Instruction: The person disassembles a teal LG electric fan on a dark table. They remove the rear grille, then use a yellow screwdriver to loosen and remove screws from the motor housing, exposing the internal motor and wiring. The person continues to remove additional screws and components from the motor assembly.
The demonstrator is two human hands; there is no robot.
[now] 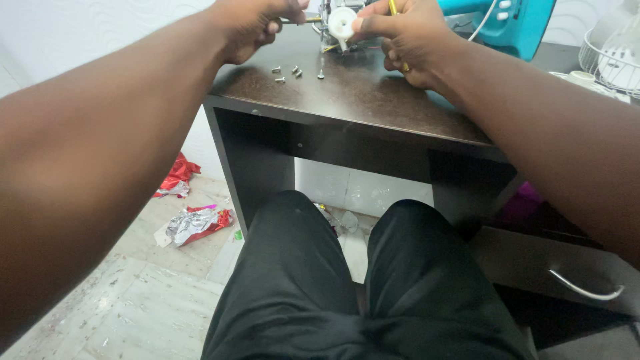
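Gripping a screwdriver (300, 19), left hand (250, 27) faces right hand (407, 40) pinching the motor (340, 23) near the desk (360, 100) edge.

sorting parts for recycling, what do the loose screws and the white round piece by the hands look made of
Loose screws: likely metal, a shiny silver-grey glinting on the dark desk. White round piece, under the right hand: probably plastic, matte, evenly white and moulded-looking, though it is too small to be sure.

Home room: dark desk (373, 100), tiled floor (133, 300), littered foil wrappers (197, 223).
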